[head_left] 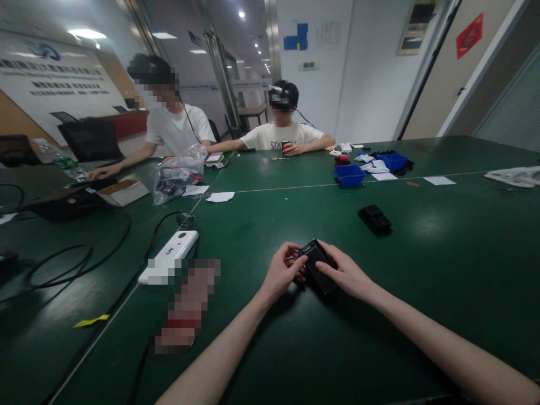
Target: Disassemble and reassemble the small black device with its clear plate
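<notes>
- The left hand (288, 263) is closed on the left edge of the black case (324, 282), thumb on its upper face.
- The right hand (343, 273) clasps the right side of the black case, thumb lying across the upper face.
- The black case is tilted between the 2 hands, over the green table (261, 225); whether it touches the tabletop cannot be told.
- Beyond and right of the black case lies 1 dark object (375, 219), apart from it.
- Left of the black case lies a white device (181, 247) marked 5.
- Well beyond the black case are a blue tray (350, 176), to the right, and a clear plastic bag (185, 166), to the left.
- Farthest from the black case, 2 people (179, 124) in white tops sit at the green table.
</notes>
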### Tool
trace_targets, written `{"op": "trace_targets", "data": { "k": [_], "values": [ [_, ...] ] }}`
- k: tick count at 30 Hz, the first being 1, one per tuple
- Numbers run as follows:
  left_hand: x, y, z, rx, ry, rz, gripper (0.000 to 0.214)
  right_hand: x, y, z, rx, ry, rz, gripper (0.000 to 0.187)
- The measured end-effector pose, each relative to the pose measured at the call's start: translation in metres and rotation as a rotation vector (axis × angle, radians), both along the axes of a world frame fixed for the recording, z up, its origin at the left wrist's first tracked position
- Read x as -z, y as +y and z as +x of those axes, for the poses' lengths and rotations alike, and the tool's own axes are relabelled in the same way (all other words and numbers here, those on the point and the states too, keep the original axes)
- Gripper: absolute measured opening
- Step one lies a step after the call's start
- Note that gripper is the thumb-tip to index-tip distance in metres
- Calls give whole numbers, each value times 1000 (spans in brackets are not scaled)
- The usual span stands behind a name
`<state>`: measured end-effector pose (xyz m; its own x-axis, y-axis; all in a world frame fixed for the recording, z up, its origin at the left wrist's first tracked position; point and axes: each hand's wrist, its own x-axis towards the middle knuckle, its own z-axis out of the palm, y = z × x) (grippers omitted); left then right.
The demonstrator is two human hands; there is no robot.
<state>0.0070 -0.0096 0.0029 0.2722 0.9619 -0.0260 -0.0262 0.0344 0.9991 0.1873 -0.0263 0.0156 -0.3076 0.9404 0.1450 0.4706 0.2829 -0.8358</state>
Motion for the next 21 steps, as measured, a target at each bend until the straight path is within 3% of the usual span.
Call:
{"op": "trace_targets", "data": {
  "k": [4, 7, 14, 21],
  "values": [
    [-1, 0, 0, -30, -1, -16, 37, -19, 0, 23, 152, -385, 271, 54],
    [0, 1, -1, -17, 17, -8, 36, -19, -7, 50, 282, -732, 418, 52],
    [5, 3, -2, 13, 65, 12, 34, 7, -30, 115, 434, -1184, 436, 50],
    [5, 3, -3, 40, 93, 27, 31, 12, -31, 141, 538, -1302, 416, 46]
  ]
}}
